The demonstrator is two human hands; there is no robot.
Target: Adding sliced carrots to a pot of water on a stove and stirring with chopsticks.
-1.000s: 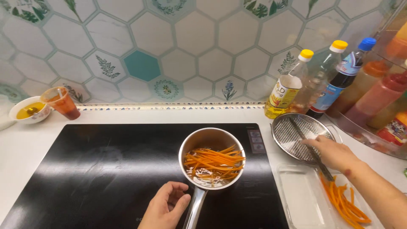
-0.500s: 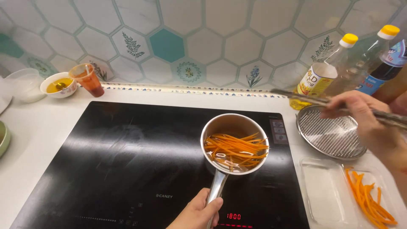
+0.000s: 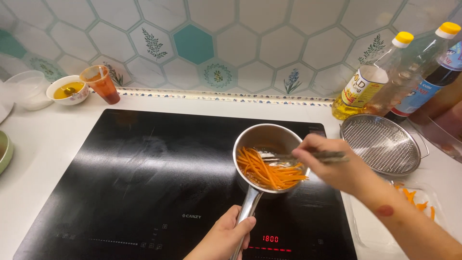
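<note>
Over saucepan, right fingers pinch tongs

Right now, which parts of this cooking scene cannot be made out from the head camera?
- Tongs: blurred by motion; the right hand covers their grip end.
- Pan bottom: hidden under the carrot strips.
- Pan handle: its end is covered by the left hand and cut off by the bottom edge.
- Tray: partly behind the right forearm.
- Green dish: cut off by the left edge.
</note>
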